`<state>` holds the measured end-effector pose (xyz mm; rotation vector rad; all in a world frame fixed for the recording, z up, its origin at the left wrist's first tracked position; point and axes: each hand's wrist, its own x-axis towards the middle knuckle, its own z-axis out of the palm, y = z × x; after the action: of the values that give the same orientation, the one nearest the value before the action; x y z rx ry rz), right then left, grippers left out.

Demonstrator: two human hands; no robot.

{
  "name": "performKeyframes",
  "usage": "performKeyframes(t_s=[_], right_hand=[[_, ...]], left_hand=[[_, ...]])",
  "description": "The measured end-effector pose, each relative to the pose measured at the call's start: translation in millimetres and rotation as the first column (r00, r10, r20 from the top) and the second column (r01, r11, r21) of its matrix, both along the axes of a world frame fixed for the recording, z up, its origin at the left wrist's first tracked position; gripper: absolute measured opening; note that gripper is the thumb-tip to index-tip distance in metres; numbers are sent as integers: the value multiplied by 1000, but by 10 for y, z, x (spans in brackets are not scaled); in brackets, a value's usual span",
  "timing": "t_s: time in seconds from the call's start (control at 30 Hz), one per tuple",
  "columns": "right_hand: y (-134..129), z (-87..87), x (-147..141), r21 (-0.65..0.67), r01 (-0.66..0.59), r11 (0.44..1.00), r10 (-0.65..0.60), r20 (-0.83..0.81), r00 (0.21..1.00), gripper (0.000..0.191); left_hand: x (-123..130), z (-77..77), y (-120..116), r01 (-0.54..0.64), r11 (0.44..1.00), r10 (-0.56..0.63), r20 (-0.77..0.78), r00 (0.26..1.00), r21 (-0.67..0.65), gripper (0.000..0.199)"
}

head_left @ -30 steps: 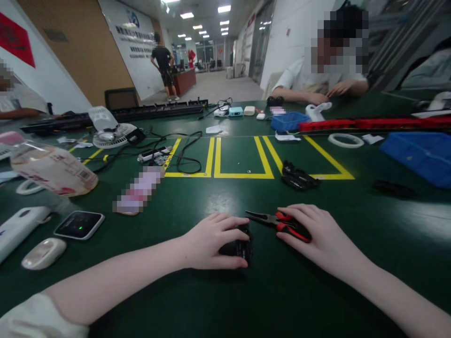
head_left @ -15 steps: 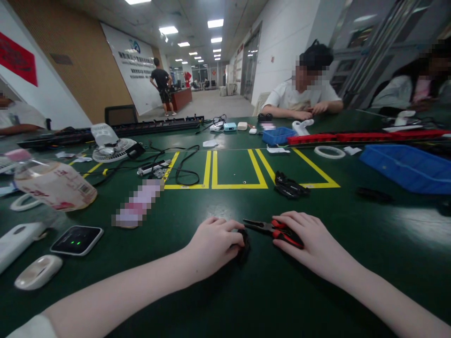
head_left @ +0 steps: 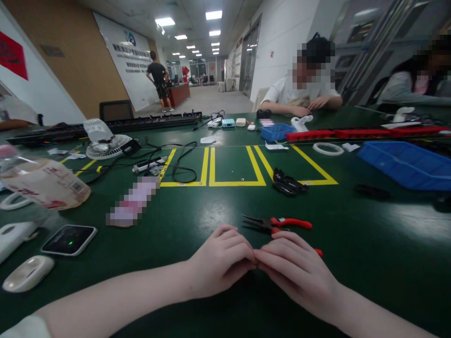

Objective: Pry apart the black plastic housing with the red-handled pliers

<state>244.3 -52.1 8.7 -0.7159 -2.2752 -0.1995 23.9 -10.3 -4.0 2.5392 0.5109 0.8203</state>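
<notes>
My left hand (head_left: 225, 258) and my right hand (head_left: 298, 272) meet low over the green table, fingertips pinched together. Whatever lies between them is hidden behind the fingers. Just beyond the right hand, a pair of red-handled needle-nose pliers (head_left: 269, 225) rests on the tabletop with its jaws spread to the left. The right hand partly covers one of its handles. Farther out, a bundle of black parts (head_left: 289, 183) lies across a yellow tape line.
A blue tray (head_left: 405, 164) stands at right, near a white ring (head_left: 328, 149). To the left are a large bottle (head_left: 45, 183), a square device with a green light (head_left: 69, 240), a white oval case (head_left: 28, 273) and a fan (head_left: 109, 145). A person (head_left: 299, 94) sits across the table.
My right hand has let go of the pliers, now lying with jaws and handles spread, and has moved to meet my left. The black piece seen at my left fingers is now out of sight.
</notes>
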Motion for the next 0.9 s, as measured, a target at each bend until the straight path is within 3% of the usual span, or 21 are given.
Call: performKeyframes(t_s=[0.2,0.37,0.47,0.5,0.6,0.63,0.73,0.9], right_hand=[[7,4,2,20,-38,999,39,-17,999,22],[51,2,0,-36,-27,999,25,-43,999,17],[82,-28,14,-129,-15,992,6,-69,998,13],[90,-40,22,-160,-5,987,-7,-73,997,12],[103,-73,48,-215,13,976,-26,-58,998,11],[105,-83,55,-226,17,974,-28,-44,999,10],[103,-106,58,-243,32,969,-31,11,999,7],[79,-117,7,-201,1,980,10,53,999,5]], left_hand=[[11,-3,29,55,970,-39,69,997,-238,8],[-21,15,39,39,946,-18,67,998,-321,23],[-99,52,45,15,952,-11,17,1000,-307,35],[-131,57,50,-14,962,10,-15,1000,-273,42],[-210,34,68,-102,982,74,-168,983,-159,95],[-221,16,73,-117,984,85,-226,970,-134,101],[-209,-34,78,-124,988,89,-324,942,-88,87],[-163,-42,54,-77,986,29,-302,953,-147,75]])
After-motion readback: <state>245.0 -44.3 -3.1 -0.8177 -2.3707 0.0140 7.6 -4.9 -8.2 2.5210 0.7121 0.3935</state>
